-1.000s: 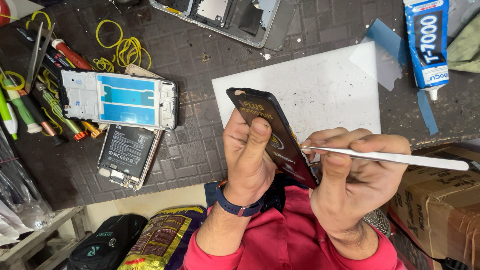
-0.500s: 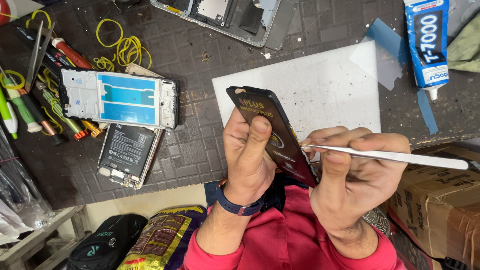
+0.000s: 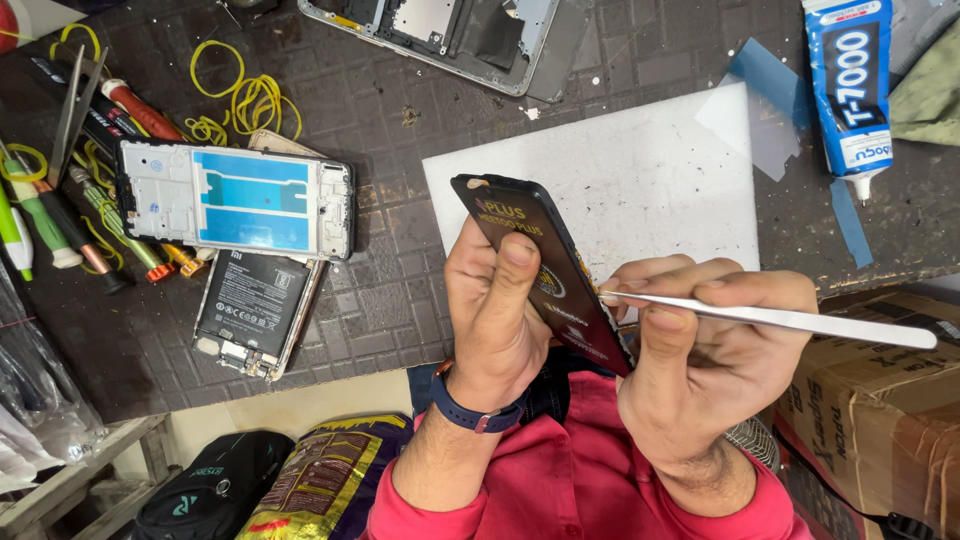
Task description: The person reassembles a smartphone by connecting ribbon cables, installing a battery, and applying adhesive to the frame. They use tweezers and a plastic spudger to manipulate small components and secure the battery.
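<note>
My left hand [image 3: 495,320] grips a black phone screen panel [image 3: 540,265] with gold print, held tilted on edge above the bench, thumb pressed on its face. My right hand [image 3: 705,350] holds silver metal tweezers [image 3: 790,320], whose tip touches the panel's right edge near its lower half. Both hands hover in front of a white sheet [image 3: 640,180] lying on the dark grid mat [image 3: 390,290].
A white phone frame with a blue film [image 3: 235,198] lies left on the mat over a dark phone body [image 3: 250,310]. Screwdrivers [image 3: 60,220], yellow rubber bands [image 3: 245,100], another open phone chassis [image 3: 450,35], a glue tube [image 3: 850,90] and a cardboard box [image 3: 880,400] surround the spot.
</note>
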